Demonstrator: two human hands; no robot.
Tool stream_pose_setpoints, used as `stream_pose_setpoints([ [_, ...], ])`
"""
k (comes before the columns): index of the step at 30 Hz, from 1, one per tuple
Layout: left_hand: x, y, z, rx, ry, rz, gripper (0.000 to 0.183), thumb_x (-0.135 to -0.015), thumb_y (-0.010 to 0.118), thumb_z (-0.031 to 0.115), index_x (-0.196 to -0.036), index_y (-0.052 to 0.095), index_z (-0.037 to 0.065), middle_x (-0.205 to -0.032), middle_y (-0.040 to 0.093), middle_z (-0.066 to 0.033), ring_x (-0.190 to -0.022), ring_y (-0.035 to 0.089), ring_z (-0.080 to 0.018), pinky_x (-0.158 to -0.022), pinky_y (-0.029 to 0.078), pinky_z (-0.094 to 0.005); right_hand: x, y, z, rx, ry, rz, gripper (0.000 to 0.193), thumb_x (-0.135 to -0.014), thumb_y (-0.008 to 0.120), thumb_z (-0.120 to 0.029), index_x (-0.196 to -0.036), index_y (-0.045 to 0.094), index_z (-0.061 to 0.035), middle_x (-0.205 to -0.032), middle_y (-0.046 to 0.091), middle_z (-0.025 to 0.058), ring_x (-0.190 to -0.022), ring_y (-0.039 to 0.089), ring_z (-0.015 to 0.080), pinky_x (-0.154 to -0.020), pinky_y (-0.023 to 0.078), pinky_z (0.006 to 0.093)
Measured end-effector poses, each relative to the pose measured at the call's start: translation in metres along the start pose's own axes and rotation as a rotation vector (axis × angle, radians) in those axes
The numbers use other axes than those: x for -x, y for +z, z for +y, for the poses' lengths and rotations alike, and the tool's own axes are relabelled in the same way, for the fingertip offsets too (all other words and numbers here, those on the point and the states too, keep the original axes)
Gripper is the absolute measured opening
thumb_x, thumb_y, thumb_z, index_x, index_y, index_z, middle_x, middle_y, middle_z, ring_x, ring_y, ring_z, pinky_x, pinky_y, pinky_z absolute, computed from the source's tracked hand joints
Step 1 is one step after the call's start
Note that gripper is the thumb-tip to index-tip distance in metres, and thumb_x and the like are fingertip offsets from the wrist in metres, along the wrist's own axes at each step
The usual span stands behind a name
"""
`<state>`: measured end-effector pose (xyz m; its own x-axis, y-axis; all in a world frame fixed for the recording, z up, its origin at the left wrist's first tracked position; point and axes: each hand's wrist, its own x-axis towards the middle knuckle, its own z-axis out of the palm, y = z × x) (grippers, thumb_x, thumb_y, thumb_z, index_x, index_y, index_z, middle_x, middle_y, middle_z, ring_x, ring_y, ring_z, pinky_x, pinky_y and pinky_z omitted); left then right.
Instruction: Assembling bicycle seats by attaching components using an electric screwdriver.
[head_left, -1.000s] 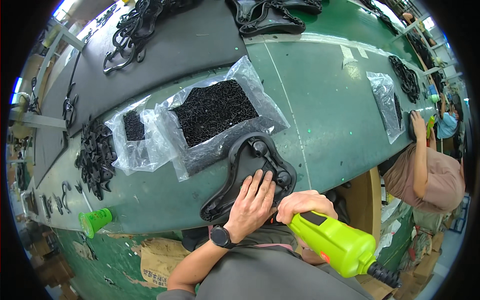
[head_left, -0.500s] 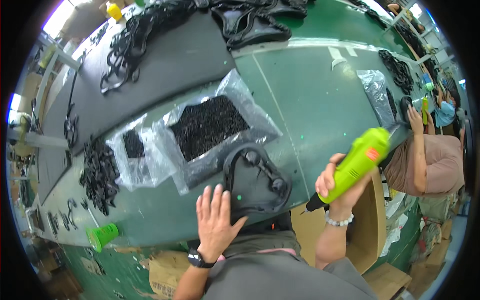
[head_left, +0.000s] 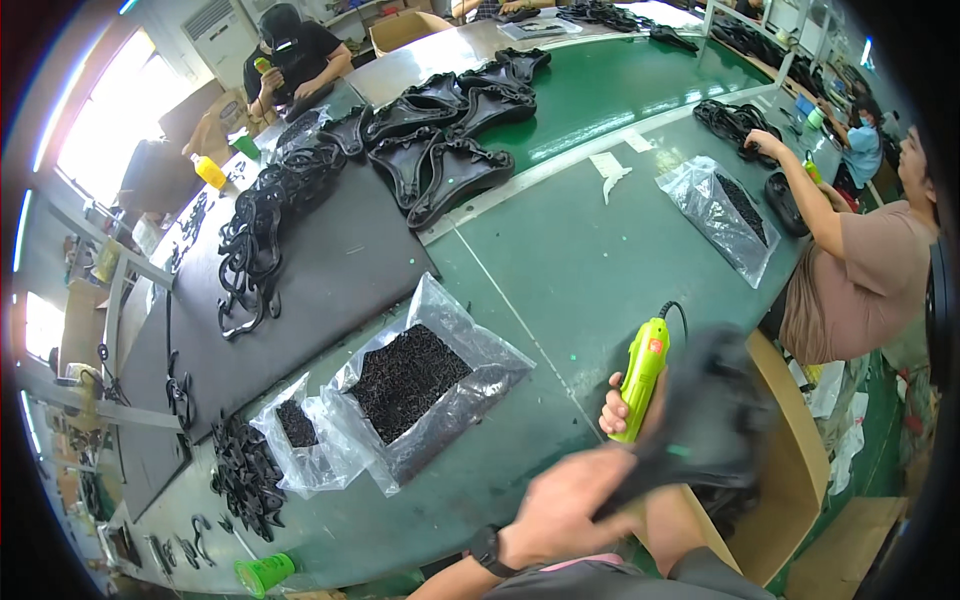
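My left hand (head_left: 570, 505) grips one end of a black moulded plastic part (head_left: 715, 420), triangular in outline, and holds it out to the right over an open cardboard box (head_left: 803, 455). Motion smears both the part and my fingers. Behind my left wrist, my right hand (head_left: 612, 410) is wrapped round a lime-green electric screwdriver (head_left: 642, 375), its cord looping off the top end. My left hand and the part hide the screwdriver's tip and most of my right forearm. Inside the box more black parts (head_left: 725, 505) show beneath the held one.
An open plastic bag (head_left: 500, 352) of small black screws (head_left: 410, 380) lies on the green table (head_left: 560, 270), beside a smaller bag (head_left: 310, 460) and a heap of black pieces (head_left: 245, 475). Black parts (head_left: 450, 180) cover the far side. A co-worker (head_left: 865, 260) sits at right.
My left hand has picked up the black part from the table edge and swung it right over the box. The screwdriver now stands more upright. The view has tilted up.
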<state>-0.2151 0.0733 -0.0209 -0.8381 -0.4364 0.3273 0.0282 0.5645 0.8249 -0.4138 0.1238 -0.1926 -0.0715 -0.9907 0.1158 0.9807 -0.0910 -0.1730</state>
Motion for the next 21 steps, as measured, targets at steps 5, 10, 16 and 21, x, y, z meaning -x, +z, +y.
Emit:
stream_pose_setpoints([
  [5,-0.052,-0.014,-0.005,0.048,0.125,-0.277,0.044,-0.074,0.077,0.024,-0.112,0.064,0.006,-0.117,0.064,-0.0123,-0.111,0.06,-0.0317,-0.096,0.048,-0.0412,-0.002,0.037,-0.005,0.1,-0.03,0.447,0.089,-0.083,0.022,-0.085,-0.107,0.055,-0.0061,-0.06,0.047,0.0051,-0.047,0.045,0.0201,-0.054,0.041,0.0372],
  [10,-0.095,-0.098,-0.16,-0.576,-0.198,0.352,0.035,-0.08,0.071,0.014,-0.11,0.063,0.0,-0.115,0.063,-0.0187,-0.108,0.059,-0.0351,-0.095,0.046,-0.0412,-0.002,0.043,-0.006,0.095,-0.012,0.474,0.092,-0.081,0.021,-0.087,-0.105,0.057,-0.0063,-0.058,0.044,0.0049,-0.046,0.043,0.0207,-0.052,0.039,0.0374],
  [16,-0.156,-0.176,-0.277,-0.922,-0.424,0.311,0.054,-0.083,0.066,0.027,-0.128,0.053,-0.002,-0.131,0.055,-0.0206,-0.123,0.05,-0.036,-0.105,0.039,-0.0412,0.002,0.037,-0.009,0.08,0.006,0.401,0.094,-0.08,0.019,-0.088,-0.108,0.055,-0.0056,-0.062,0.048,0.0066,-0.05,0.047,0.0214,-0.057,0.042,0.0379],
  [21,-0.188,-0.186,-0.303,-0.894,-0.602,0.29,0.079,-0.078,0.068,0.03,-0.143,0.035,-0.003,-0.136,0.049,-0.0253,-0.122,0.049,-0.0408,-0.105,0.04,-0.0441,-0.001,0.03,-0.005,0.029,0.005,0.341,0.094,-0.082,0.017,-0.086,-0.11,0.053,-0.0039,-0.067,0.051,0.0088,-0.054,0.051,0.0236,-0.06,0.045,0.0414],
])
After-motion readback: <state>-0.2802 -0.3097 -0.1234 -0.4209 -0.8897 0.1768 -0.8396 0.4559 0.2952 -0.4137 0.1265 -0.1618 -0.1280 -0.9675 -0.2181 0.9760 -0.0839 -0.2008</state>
